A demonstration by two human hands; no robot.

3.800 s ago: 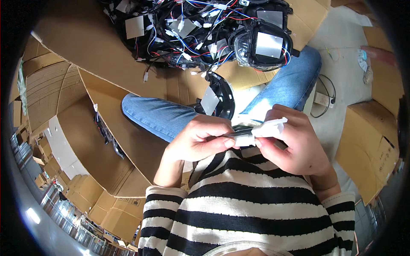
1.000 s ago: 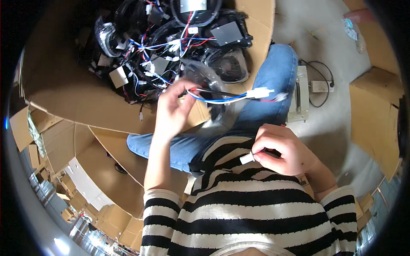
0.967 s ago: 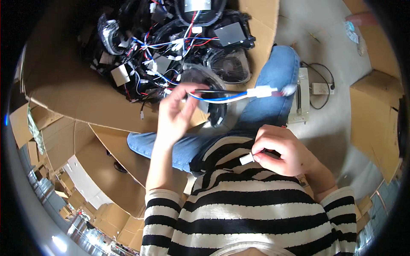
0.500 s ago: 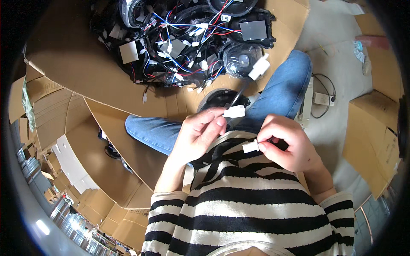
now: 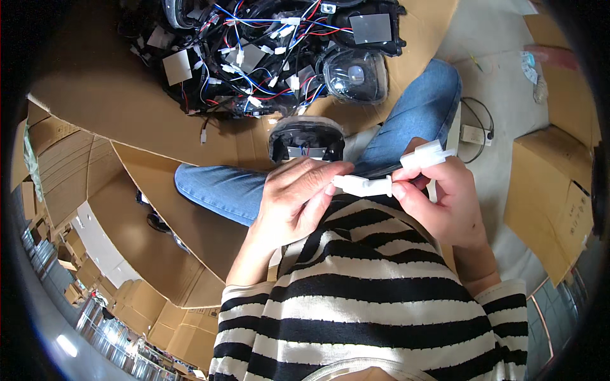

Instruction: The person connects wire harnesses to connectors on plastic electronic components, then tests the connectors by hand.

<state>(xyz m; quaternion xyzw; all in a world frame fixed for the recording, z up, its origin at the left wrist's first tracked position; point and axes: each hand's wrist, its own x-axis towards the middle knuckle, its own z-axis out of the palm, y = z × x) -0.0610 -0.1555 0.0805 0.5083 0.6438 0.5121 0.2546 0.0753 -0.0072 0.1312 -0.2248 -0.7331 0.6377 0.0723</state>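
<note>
From the head view, your left hand (image 5: pixel 298 200) sits just above your striped shirt (image 5: pixel 375 292), fingers curled, thumb and fingertips pinching one end of a white plastic connector (image 5: pixel 363 185). Your right hand (image 5: pixel 445 203) meets it from the other side, forefinger and thumb closed on the connector's far end, wrist bent inward. A second white connector (image 5: pixel 427 154) rides on top of your right fingers, with a dark cable running off behind it. Both forearms come up from the lower edge, close to your chest. Just beyond your hands, a black lamp housing (image 5: pixel 306 136) rests by your jeans-clad knee (image 5: pixel 419 108), and a heap of wired lamp units (image 5: pixel 267 44) lies on flattened cardboard (image 5: pixel 114 108).
</note>
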